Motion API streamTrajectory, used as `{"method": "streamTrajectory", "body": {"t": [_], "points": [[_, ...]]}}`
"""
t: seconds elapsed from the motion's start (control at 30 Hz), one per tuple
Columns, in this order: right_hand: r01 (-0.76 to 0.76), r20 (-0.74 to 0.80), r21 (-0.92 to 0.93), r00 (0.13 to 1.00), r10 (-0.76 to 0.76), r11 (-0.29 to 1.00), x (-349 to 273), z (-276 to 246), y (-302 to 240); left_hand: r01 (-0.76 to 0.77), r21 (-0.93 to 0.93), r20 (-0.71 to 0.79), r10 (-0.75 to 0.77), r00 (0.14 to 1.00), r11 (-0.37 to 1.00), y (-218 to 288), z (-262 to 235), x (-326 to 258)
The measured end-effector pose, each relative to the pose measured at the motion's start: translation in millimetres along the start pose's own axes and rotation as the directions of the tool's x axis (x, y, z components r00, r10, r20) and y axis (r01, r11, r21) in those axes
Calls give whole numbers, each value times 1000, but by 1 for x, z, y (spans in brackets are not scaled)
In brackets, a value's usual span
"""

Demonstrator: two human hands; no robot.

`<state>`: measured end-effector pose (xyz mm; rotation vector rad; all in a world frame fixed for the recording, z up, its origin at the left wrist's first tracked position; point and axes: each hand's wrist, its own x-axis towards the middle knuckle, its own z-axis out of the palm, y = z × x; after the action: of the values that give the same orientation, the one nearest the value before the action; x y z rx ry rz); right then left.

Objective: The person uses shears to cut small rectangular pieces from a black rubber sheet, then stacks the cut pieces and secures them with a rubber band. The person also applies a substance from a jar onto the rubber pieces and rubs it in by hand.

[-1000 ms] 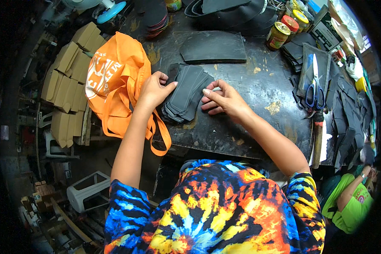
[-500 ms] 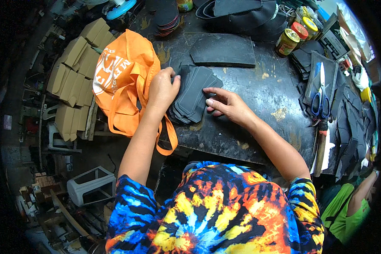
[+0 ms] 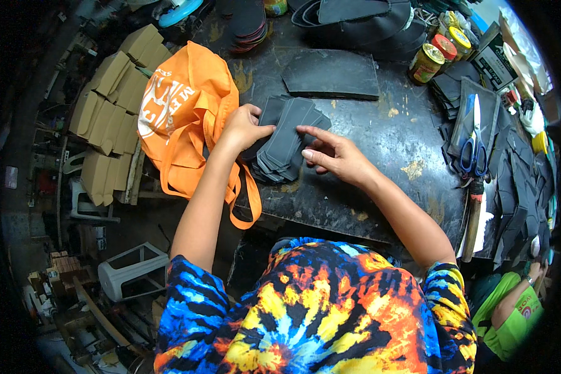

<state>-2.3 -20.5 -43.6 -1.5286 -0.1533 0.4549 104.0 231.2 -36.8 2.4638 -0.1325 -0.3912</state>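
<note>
A fanned pile of flat black cut pieces point(image 3: 285, 134), thin and narrower at the waist, lies on the dark worktable before me. My left hand point(image 3: 243, 128) grips the pile's left side, its thumb laid over the upper pieces and its fingers bent; what lies beneath the palm is hidden. From the right, my right hand point(image 3: 335, 154) reaches in with the index finger stretched to the pile's edge. Its thumb is apart from that finger and the other fingers are loosely curled, holding nothing. Close against my left wrist lies an orange cloth bag point(image 3: 190, 106).
Beyond the pile lies a black sheet stack point(image 3: 330, 73). Scissors point(image 3: 474, 140) and a wooden-handled tool point(image 3: 472, 224) lie right, near black scraps point(image 3: 520, 187) and jars point(image 3: 426, 63). Cardboard boxes point(image 3: 109, 118) are stacked left. Another person point(image 3: 508, 311) is at lower right.
My left thumb has moved right onto the top of the pile, and the upper pieces have shifted. My right hand has barely moved. The other person's arm has changed position.
</note>
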Motion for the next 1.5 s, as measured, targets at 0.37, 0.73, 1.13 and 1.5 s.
{"method": "streamTrajectory", "body": {"t": [0.37, 0.73, 1.13, 1.5], "points": [[83, 38, -320, 996, -74, 944, 5, 1, 3, -110, -585, -137, 37, 990, 803, -12, 2, -6], [87, 40, -290, 996, -79, 953, 4, -1, 4, -197, -752, -121, 163, 979, 629, 17, -35, -25], [278, -323, -465, 831, -453, 841, -14, -22, -24, -526, -204, -76, 522, 849, 826, 38, -48, -48], [160, -179, -110, 968, -177, 981, -12, -24, -21, -628, 30, -371, 592, 715, 778, 80, -37, -29]]}}
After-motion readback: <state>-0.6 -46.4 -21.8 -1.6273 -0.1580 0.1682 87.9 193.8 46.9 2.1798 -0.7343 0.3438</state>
